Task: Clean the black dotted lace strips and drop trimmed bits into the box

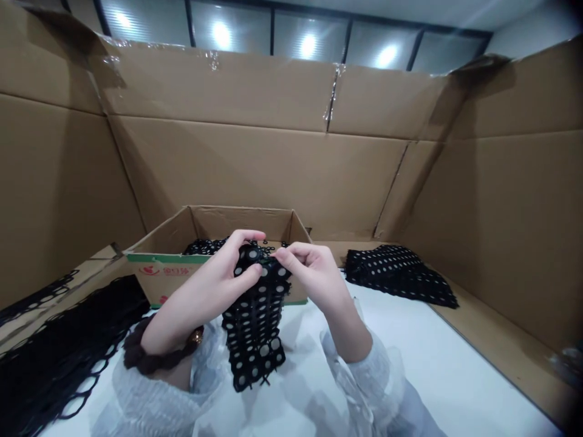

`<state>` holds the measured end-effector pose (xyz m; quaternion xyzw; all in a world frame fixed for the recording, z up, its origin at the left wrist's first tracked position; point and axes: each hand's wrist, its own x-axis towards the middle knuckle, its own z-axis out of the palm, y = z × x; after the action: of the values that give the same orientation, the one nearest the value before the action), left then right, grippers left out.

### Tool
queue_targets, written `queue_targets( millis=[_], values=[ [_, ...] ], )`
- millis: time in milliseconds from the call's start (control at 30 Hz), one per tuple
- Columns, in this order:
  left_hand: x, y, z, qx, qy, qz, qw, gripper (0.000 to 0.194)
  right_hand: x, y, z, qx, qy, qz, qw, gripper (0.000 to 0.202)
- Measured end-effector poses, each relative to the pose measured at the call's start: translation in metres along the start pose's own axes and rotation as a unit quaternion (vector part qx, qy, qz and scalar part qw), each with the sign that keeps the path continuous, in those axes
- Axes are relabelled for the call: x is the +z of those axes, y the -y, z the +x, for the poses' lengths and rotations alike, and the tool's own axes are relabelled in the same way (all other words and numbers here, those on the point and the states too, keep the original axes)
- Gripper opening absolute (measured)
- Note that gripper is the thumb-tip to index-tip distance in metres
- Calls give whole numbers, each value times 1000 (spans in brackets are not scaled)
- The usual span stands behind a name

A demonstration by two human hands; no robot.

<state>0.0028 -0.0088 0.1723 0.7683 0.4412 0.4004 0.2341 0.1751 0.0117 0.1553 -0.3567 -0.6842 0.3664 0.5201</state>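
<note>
A strip of black fabric with rows of whitish dots [255, 321] hangs down in front of me, its top end bunched up. My left hand [223, 273] holds this bunched end, with the thumb in front and the index finger stretched above it. On the other side, my right hand [314, 270] pinches at the upper right edge of the strip; the thumb and index fingertips meet there. Whatever fine bit lies between those fingertips is too small to make out. The lower end of the strip hangs over the white table [314, 376], with loose threads at its corner.
Behind my hands stands an open cardboard box [159, 276] with black dotted pieces inside. More dotted black fabric [396, 273] lies at the right. A heap of black looped mesh [68, 352] covers the left side. Tall cardboard walls [255, 164] surround the table.
</note>
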Motion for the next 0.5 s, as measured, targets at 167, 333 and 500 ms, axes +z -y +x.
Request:
queue_targets(
  millis=[167,333,500],
  values=[
    [3,-6,3,-6,-6,-55,998,48,8,5,4,-47,-89,48,994,33],
    [-10,-10,1,-27,-51,-73,996,49,-8,10,16,-142,-344,-10,928,35],
    [-24,13,9,-49,-132,-42,989,47,-26,-27,48,-153,-353,-119,915,26]
  ],
)
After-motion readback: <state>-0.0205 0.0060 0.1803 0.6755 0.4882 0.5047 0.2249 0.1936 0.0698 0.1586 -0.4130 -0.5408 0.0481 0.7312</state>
